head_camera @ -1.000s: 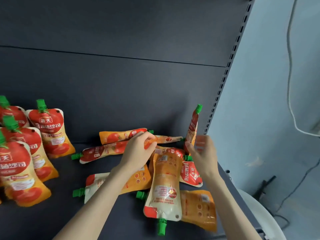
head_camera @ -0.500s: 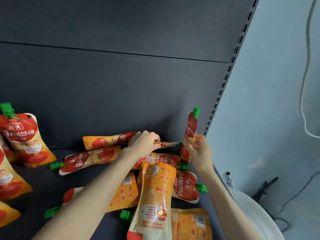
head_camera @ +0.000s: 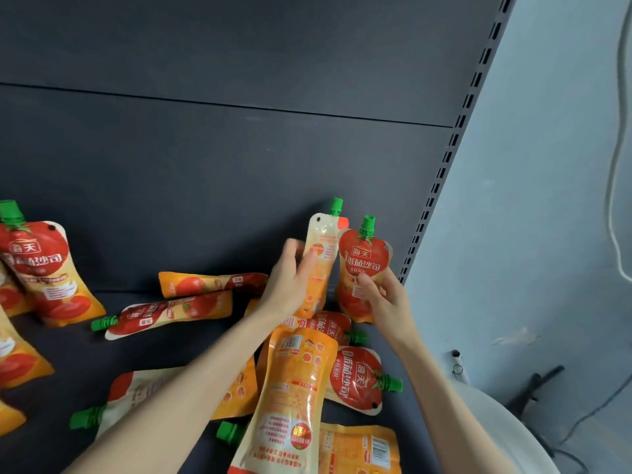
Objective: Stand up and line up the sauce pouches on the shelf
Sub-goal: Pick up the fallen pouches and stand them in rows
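Red-and-orange sauce pouches with green caps lie on a dark shelf (head_camera: 85, 354). My left hand (head_camera: 290, 282) grips one pouch (head_camera: 323, 248) upright, its pale back toward me, at the shelf's rear right. Just right of it my right hand (head_camera: 383, 295) holds a second upright pouch (head_camera: 364, 258), its red tomato front facing me. Below my hands several pouches lie flat in a heap (head_camera: 297, 388). Two more flat pouches (head_camera: 178, 311) lie to the left. Upright pouches (head_camera: 44, 268) stand in a group at the far left.
The shelf's dark back panel (head_camera: 222, 165) rises behind the pouches. A slotted upright post (head_camera: 444, 159) marks the shelf's right end. Beyond it are a pale wall (head_camera: 530, 200), a white round object (head_camera: 496, 432) low down and hanging cables (head_camera: 615, 165).
My left hand has lifted a flat pouch from the pile and stood it up. My right hand has turned its upright pouch front-on. The view has shifted right.
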The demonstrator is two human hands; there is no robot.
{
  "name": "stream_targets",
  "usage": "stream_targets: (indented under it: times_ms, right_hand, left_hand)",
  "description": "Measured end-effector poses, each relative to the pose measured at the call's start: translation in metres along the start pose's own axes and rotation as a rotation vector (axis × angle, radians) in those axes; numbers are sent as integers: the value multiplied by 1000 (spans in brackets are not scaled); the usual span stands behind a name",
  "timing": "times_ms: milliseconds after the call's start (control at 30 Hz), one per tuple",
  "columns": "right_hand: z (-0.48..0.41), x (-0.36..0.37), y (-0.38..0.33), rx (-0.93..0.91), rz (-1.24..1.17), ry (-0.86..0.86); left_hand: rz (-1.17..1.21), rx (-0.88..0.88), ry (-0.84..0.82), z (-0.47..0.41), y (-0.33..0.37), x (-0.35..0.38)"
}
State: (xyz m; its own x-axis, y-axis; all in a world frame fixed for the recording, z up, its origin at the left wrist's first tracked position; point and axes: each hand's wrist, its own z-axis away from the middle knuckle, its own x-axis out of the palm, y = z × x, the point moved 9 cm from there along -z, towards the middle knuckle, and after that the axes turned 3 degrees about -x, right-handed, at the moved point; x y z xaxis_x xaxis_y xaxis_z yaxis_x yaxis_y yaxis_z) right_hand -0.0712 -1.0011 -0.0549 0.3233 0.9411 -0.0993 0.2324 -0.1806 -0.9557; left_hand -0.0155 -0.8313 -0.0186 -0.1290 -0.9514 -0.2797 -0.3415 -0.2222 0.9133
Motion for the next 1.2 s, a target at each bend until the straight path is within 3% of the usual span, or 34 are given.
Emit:
stream_targets:
  times_ms: [100,333,467,667,800,967,1100,1200]
  right_hand:
    - [-4,0,-4,-17,-40,4]
    - [-12,-1,-4,7,-127,13]
    - [-17,0,-3,30,-169,1]
    - [-21,-7,-4,26,-186,-7]
    - [-21,-7,1,30,-152,-11]
    - [-24,2,1,31,-131,-40]
    - [-25,1,-3,12,-90,-85]
    - [-25,0,-1,-8,68,-112]
  left_hand:
    - [75,-68,-96,1,-7,13]
    - [508,-396,-436,-2,-29,31]
    - [560,-452,-564,-4,-33,38]
    - [311,-328,-396,-19,-28,20]
    - [25,-176,-113,-15,-17,-5]
    - [-150,-78,227,-12,-2,-25]
    - [-345,-119,80,-13,-10,-6]
    - [-318,-115,-52,-18,-17,-7]
